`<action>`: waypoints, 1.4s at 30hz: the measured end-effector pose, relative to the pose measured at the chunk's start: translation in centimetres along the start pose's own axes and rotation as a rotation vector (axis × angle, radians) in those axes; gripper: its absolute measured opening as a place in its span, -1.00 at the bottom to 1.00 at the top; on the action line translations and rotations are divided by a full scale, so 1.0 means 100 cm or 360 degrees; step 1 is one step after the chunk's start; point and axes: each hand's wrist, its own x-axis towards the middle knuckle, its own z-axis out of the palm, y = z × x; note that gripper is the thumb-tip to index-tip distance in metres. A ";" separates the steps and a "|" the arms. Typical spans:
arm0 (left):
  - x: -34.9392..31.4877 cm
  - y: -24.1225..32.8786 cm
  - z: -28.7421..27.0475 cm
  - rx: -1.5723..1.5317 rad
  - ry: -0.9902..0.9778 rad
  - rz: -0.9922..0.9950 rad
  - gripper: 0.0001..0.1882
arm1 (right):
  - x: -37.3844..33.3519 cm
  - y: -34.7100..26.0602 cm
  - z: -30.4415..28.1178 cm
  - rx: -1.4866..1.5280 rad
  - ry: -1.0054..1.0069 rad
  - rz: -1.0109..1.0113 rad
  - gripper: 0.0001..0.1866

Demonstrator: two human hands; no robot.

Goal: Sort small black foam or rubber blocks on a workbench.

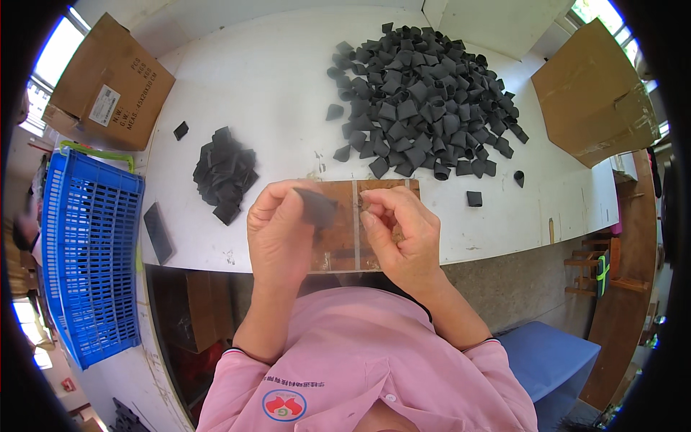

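My left hand (pixel 279 232) pinches a small black flat sleeve piece (pixel 317 207) above a brown board (pixel 344 234) at the white table's front edge. My right hand (pixel 400 234) is curled beside it, fingertips bent in over the board near the piece; whether it holds anything I cannot tell. A big heap of black tube-like pieces (pixel 423 97) lies on the table (pixel 266 86) to the far right. A smaller stack of flattened black pieces (pixel 224 174) lies to the left of my hands.
A blue plastic crate (pixel 86 252) stands left of the table. Cardboard boxes sit at the far left (pixel 108 83) and far right (pixel 594 93). A dark flat phone-like slab (pixel 157 232) lies near the table's left edge. Loose black pieces (pixel 473 199) lie near the heap.
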 end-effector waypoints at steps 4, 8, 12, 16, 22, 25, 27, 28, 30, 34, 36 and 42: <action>-0.006 0.003 -0.005 -0.0531 -0.0068 -0.0221 -0.82 | 0.006 -0.017 0.006 -0.0106 0.0122 -0.0308 -0.74; -0.020 0.011 0.005 -0.0364 0.0051 -0.0240 -0.88 | 0.010 -0.029 0.012 -0.0271 0.0111 -0.0600 -0.70; -0.031 0.010 -0.003 0.0044 -0.0141 -0.0097 -0.86 | 0.002 -0.027 0.010 -0.0014 -0.0120 -0.0458 -0.80; -0.034 0.001 -0.027 0.0821 0.0219 0.0187 -0.93 | -0.001 -0.024 -0.016 0.0391 -0.0355 0.0102 -0.87; 0.008 -0.049 -0.083 0.1827 0.0192 0.0037 -0.83 | 0.069 0.090 -0.082 -0.0314 0.0526 0.0556 -0.85; 0.011 -0.070 -0.096 0.2429 0.0080 0.0012 -0.76 | 0.023 0.088 -0.054 0.0188 0.0611 0.0742 -0.82; 0.013 -0.080 -0.103 0.2712 0.0051 -0.0068 -0.79 | -0.012 0.090 -0.038 0.0077 0.0095 0.0818 -0.78; 0.013 -0.082 -0.106 0.2712 0.0039 -0.0078 -0.79 | -0.025 0.080 -0.024 0.0211 0.0051 0.0963 -0.79; 0.014 -0.082 -0.110 0.2641 -0.0051 0.0031 -0.86 | -0.049 0.074 -0.008 0.0133 -0.0177 0.0887 -0.81; 0.020 -0.071 -0.114 0.2521 -0.0127 0.0372 -0.90 | -0.058 0.055 0.015 -0.0122 -0.0489 0.0446 -0.88; 0.020 -0.062 -0.111 0.2427 -0.0182 0.0385 -0.88 | -0.058 0.049 0.024 -0.0190 -0.0514 0.0394 -0.89; 0.015 -0.044 -0.099 0.2324 -0.0281 0.0458 -0.88 | -0.056 0.042 0.043 -0.0497 -0.0468 0.0095 -0.82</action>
